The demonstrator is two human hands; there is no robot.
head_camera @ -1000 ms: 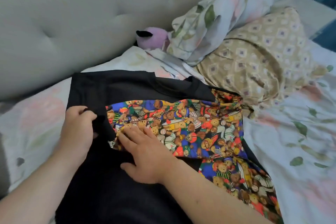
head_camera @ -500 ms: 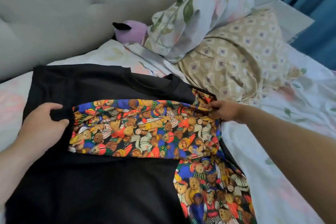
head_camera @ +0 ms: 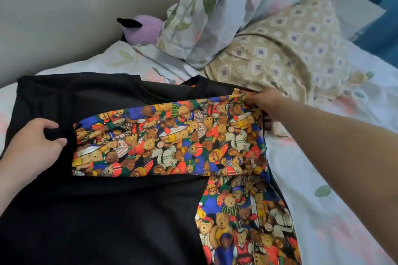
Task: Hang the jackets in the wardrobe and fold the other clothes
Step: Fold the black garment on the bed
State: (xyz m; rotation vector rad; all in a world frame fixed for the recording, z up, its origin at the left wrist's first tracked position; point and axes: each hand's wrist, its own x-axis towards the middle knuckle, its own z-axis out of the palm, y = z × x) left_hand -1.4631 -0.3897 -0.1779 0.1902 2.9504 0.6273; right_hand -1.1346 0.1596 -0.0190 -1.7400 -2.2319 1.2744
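Note:
A black sweatshirt (head_camera: 103, 217) lies flat on the bed, its neckline toward the headboard. Its sleeve (head_camera: 168, 140), printed with colourful teddy bears, is folded across the chest, and the same print shows on the side panel at the lower right. My left hand (head_camera: 34, 146) grips the black cuff at the sleeve's left end. My right hand (head_camera: 263, 101) pinches the sleeve's fabric at the shoulder, on the right edge of the garment.
The bed sheet (head_camera: 323, 178) is pale with a floral print. A floral pillow (head_camera: 226, 6) and a beige patterned pillow (head_camera: 290, 49) lie behind the sweatshirt. A purple plush toy (head_camera: 146, 30) rests against the grey padded headboard (head_camera: 64, 6). Blue curtains hang at the far right.
My right hand left the middle of the printed sleeve and reached to its shoulder end. The left hand kept its hold on the cuff, and the sleeve now lies stretched straighter.

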